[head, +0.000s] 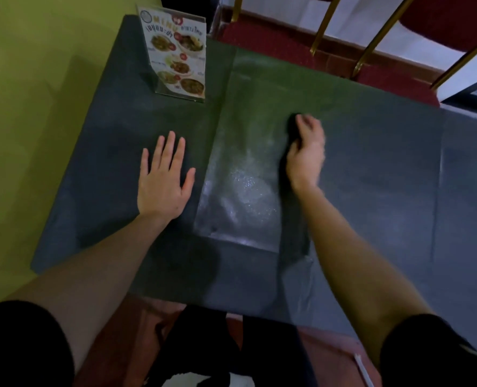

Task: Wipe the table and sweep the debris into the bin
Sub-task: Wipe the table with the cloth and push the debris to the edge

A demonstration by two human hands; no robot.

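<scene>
Dark bench [371, 169] seen from above, set against a yellow-green wall [22, 93] on the left. Left hand [163, 180] flat on the bench top, palm down, fingers straight and spread, holding nothing. Right hand [305, 152] further right and slightly farther away, blurred, fingers curled down over a dark cloth [293, 127], pressing it to the surface; only a dark edge of the cloth visible beside the fingers and wrist. Between the two hands, a shiny wet streak [240, 191] with pale specks, running toward the near edge. Upright menu stand [175, 54] with food pictures at the far left corner, well apart from both hands. Red chair seats [273, 46] with gold legs beyond the far edge. Black sleeves at both elbows.
</scene>
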